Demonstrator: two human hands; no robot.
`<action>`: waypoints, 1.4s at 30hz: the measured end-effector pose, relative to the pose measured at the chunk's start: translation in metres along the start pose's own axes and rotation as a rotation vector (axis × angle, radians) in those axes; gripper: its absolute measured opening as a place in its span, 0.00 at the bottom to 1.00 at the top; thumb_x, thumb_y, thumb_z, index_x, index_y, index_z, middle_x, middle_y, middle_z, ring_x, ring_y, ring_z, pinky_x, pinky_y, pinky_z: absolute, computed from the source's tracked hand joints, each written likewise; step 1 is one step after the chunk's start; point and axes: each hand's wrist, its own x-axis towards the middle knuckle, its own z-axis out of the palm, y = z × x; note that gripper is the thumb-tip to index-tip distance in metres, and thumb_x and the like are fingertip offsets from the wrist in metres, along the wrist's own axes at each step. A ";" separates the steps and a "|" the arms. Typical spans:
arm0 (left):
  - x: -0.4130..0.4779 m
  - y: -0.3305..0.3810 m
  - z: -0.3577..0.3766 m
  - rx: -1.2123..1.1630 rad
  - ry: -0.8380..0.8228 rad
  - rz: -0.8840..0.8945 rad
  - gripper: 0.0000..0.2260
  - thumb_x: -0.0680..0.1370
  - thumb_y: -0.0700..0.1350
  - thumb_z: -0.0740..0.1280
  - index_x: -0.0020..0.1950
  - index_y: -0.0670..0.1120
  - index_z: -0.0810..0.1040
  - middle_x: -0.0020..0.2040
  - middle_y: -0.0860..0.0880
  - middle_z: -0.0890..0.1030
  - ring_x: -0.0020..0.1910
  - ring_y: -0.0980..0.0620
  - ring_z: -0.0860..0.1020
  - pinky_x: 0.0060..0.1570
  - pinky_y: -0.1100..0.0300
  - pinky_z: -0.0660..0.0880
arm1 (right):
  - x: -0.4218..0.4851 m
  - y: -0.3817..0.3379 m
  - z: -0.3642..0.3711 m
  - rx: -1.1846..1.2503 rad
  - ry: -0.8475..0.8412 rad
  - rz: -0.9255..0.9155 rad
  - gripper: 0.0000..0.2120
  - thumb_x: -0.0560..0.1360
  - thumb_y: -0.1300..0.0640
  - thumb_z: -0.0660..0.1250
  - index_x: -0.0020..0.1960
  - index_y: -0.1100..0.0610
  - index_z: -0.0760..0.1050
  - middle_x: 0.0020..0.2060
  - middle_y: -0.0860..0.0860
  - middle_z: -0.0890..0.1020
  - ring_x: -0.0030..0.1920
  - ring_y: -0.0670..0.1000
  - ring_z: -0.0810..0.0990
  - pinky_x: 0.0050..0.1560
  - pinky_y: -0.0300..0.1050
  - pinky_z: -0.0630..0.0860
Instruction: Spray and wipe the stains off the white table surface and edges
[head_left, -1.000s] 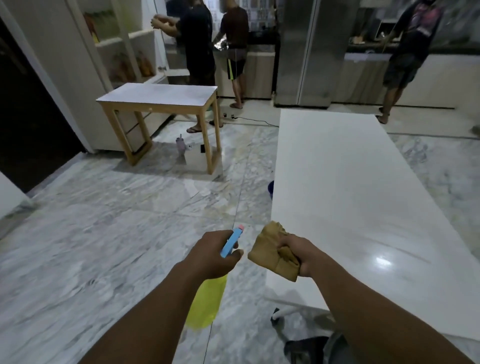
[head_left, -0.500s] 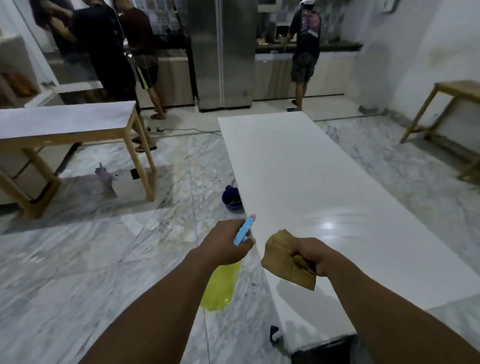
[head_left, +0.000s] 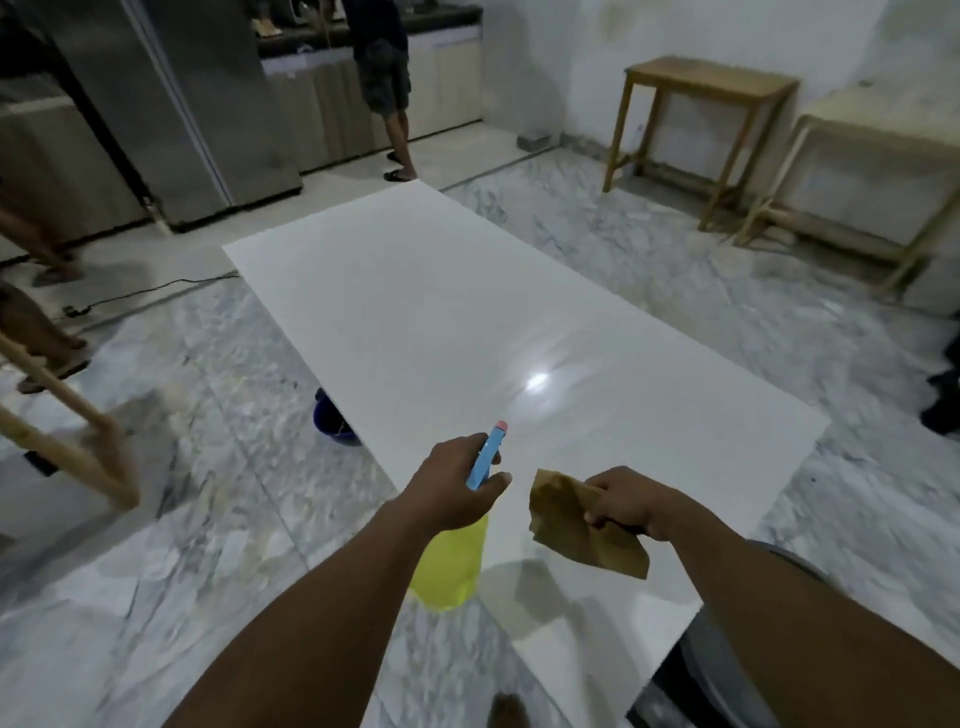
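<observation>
The person stands at the near end of a long white bench (head_left: 467, 322), both forearms reaching out over its near corner. Left hand (head_left: 457, 486) is wrapped closed around the neck of a spray bottle (head_left: 452, 564): yellow translucent body hanging below the fist, blue trigger head (head_left: 485, 457) with a pink tip angled up and forward over the bench top. Bottle is held in the air, clear of the surface, at the bench's left near edge. Right hand (head_left: 621, 501) is fisted on a tan cleaning cloth (head_left: 576, 530), fingers curled over its upper fold; the loose part droops below and toward the left hand, just above the bench, casting a soft shadow onto it. The two hands are near each other but apart. Bench top is glossy, with one bright ceiling-light reflection near its middle; stains cannot be made out at this blur. On the marble floor (head_left: 182, 493), a dark blue bucket (head_left: 332, 421) sits partly tucked under the bench's left edge. Far right, by the wall, a small wooden table (head_left: 706, 88). Behind the bench's far end, a steel refrigerator (head_left: 171, 114), and another person (head_left: 384, 78) standing at the kitchen counter.
</observation>
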 end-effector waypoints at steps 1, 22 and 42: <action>0.016 0.002 0.004 -0.003 -0.015 0.019 0.14 0.80 0.52 0.72 0.61 0.45 0.79 0.53 0.47 0.83 0.48 0.49 0.79 0.44 0.61 0.70 | 0.010 -0.001 -0.011 0.000 0.026 0.003 0.06 0.68 0.68 0.68 0.37 0.58 0.79 0.36 0.56 0.80 0.39 0.56 0.77 0.41 0.47 0.74; 0.151 -0.025 0.051 0.016 -0.025 0.444 0.19 0.81 0.53 0.71 0.66 0.41 0.78 0.54 0.45 0.83 0.46 0.46 0.83 0.45 0.48 0.83 | 0.064 0.043 0.084 -0.074 0.620 0.010 0.21 0.69 0.62 0.60 0.53 0.47 0.84 0.50 0.48 0.84 0.53 0.53 0.81 0.52 0.43 0.77; 0.155 -0.075 0.021 -0.046 -0.497 0.339 0.38 0.78 0.58 0.73 0.81 0.51 0.57 0.45 0.49 0.82 0.46 0.46 0.82 0.46 0.53 0.78 | 0.053 -0.010 0.181 -0.173 0.441 0.400 0.31 0.77 0.53 0.61 0.78 0.54 0.57 0.81 0.51 0.51 0.80 0.57 0.47 0.76 0.62 0.53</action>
